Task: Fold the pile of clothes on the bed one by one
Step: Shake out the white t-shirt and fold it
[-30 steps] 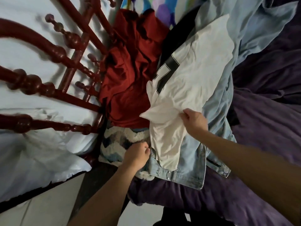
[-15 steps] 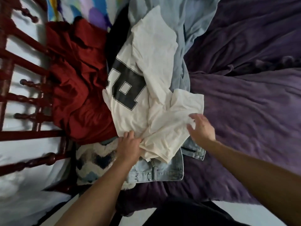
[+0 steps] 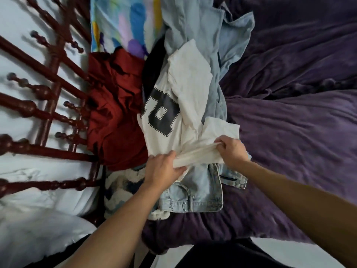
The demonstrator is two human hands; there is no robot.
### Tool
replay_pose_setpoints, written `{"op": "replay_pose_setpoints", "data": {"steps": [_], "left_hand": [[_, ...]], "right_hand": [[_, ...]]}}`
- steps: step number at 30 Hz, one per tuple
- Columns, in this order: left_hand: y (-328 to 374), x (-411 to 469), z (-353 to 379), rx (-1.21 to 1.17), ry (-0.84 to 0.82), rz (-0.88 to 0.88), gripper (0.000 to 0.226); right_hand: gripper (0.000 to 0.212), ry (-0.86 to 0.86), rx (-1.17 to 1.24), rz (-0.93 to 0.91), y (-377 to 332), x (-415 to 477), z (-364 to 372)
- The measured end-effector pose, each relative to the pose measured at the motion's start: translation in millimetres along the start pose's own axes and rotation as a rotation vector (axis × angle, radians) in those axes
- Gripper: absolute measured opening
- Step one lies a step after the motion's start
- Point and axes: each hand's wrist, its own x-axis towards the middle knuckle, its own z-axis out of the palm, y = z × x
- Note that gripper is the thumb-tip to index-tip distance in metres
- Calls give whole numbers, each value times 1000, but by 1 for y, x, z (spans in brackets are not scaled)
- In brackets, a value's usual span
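Observation:
A white T-shirt (image 3: 185, 105) with a large dark block print lies on top of the clothes pile. My left hand (image 3: 164, 169) and my right hand (image 3: 230, 149) each grip its near edge, which is bunched and stretched taut between them. Under it lie light-blue denim jeans (image 3: 195, 196), waistband toward me. A red garment (image 3: 116, 117) is heaped to the left, and a pale blue garment (image 3: 201, 29) stretches away behind the T-shirt.
The pile rests on a purple bedspread (image 3: 293, 120) that spreads out to the right. A dark red wooden bed frame (image 3: 48, 105) stands at the left with white pillows (image 3: 34, 233). A colourful patterned cloth (image 3: 123, 26) lies at the far end, and a white-and-navy fuzzy item (image 3: 121, 186) beside the jeans.
My right hand, open over the T-shirt half a second ago, has closed on its near edge. My left hand moved from the jeans onto the T-shirt, and the edge is pulled tight between both.

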Motion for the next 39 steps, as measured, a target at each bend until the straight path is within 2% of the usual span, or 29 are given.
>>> {"op": "replay_pose_setpoints", "data": {"steps": [3, 6, 11, 14, 17, 21, 24, 26, 28, 30, 31, 35, 39], "left_hand": [[9, -6, -23, 77, 18, -5, 25], [14, -10, -57, 158, 34, -9, 34], [24, -6, -120, 111, 207, -38, 32], [37, -4, -165, -97, 316, -73, 20], [64, -4, -217, -438, 388, -124, 3], [106, -16, -284, -911, 356, -158, 22], [143, -32, -324, -1196, 293, -138, 16], [169, -45, -346, -1319, 313, -116, 13], [196, -58, -366, -1378, 355, -106, 17], [222, -75, -382, -1362, 349, -53, 17], [234, -84, -388, -1280, 350, -14, 15], [266, -125, -403, -784, 347, 135, 8], [286, -172, -412, -765, 129, 354, 36]], "right_hand": [[18, 112, 123, -106, -25, -9, -44], [18, 225, 181, -181, -46, -32, -88], [17, 416, 312, -213, -71, -72, -166], [21, 516, 332, -213, -79, -94, -221], [23, 603, 316, -206, -83, -115, -275], [22, 682, 361, -217, -93, -136, -342], [28, 674, 482, -216, -104, -150, -390], [36, 638, 560, -252, -111, -163, -420], [36, 621, 581, -277, -114, -180, -448], [30, 615, 577, -299, -112, -197, -473], [27, 610, 570, -304, -110, -204, -484], [22, 558, 502, -287, -93, -232, -522], [23, 545, 466, -280, -76, -256, -549]]}}
